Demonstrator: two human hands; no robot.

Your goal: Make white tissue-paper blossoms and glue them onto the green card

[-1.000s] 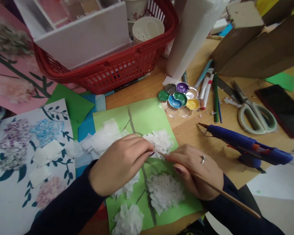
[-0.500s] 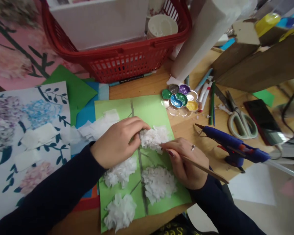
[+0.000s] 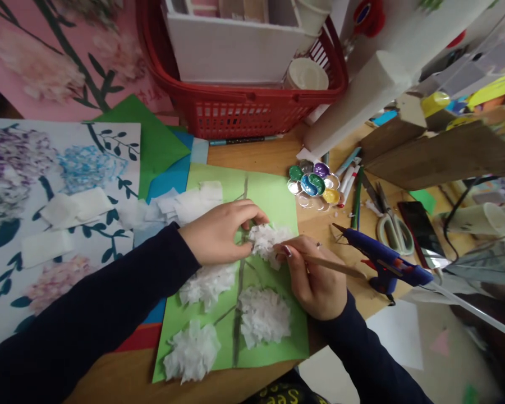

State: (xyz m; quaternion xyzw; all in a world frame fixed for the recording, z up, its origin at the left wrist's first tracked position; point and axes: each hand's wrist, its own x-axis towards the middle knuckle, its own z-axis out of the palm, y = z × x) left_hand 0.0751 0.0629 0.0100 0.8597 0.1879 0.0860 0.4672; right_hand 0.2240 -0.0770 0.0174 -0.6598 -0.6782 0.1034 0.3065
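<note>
My right hand (image 3: 317, 275) is closed around a flat wooden stick (image 3: 336, 266), its tip hidden at the right side of a white crumpled-tissue flower (image 3: 263, 238). At that flower's left side is my left hand (image 3: 221, 230), thumb and fingers apart and curved about its edge. The flower sits on a light green sheet (image 3: 273, 196) with a dark painted stem (image 3: 238, 314). Below it on the sheet are more tissue flowers: one partly under my left hand (image 3: 208, 287), one right of the stem (image 3: 264, 317) and one at the lower left (image 3: 192, 352).
White tissue squares (image 3: 200, 202) lie left of my hand. A paint palette (image 3: 313, 184), a blue glue gun (image 3: 381, 255), scissors (image 3: 393, 230) and a phone (image 3: 423, 230) are on the right. A red basket (image 3: 244, 112) stands behind; a finished flower picture (image 3: 96, 280) lies left.
The camera view has shifted, showing more of the basket. My left thumb and fingers have spread further apart at the flower. My right hand still holds the stick beside it.
</note>
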